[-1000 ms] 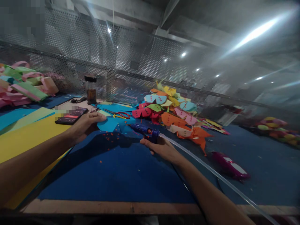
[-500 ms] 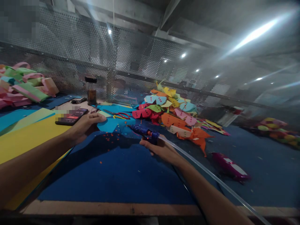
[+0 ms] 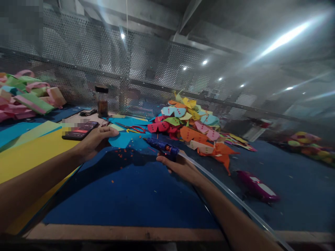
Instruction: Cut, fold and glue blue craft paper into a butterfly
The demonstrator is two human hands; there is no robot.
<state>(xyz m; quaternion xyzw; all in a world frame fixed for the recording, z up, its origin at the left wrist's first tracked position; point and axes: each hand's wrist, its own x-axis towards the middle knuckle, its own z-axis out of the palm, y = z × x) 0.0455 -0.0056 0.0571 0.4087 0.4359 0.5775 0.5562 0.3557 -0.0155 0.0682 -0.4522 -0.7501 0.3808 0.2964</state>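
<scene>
My right hand [image 3: 180, 167] is wrapped round a blue glue gun [image 3: 163, 146], its nozzle pointing left. A long clear glue stick [image 3: 225, 188] runs out of its back end. My left hand [image 3: 98, 139] pinches the left edge of a light blue paper piece [image 3: 121, 140] between thumb and fingers. The nozzle tip is near the right side of this paper; whether it touches I cannot tell. Small orange paper bits [image 3: 123, 152] are scattered just in front. Scissors with red and yellow handles [image 3: 134, 129] lie right behind the paper.
A heap of colourful paper butterfly shapes [image 3: 193, 122] stands behind the glue gun. A phone [image 3: 80, 130] lies beside my left hand, with a jar [image 3: 102, 103] behind it. Yellow sheets [image 3: 42, 153] cover the left side. A purple object [image 3: 258, 187] sits at right, before a mesh partition [image 3: 86, 66].
The glue gun has shifted very slightly to the right, and its glue stick has swung a little lower. My left hand and the paper have hardly moved.
</scene>
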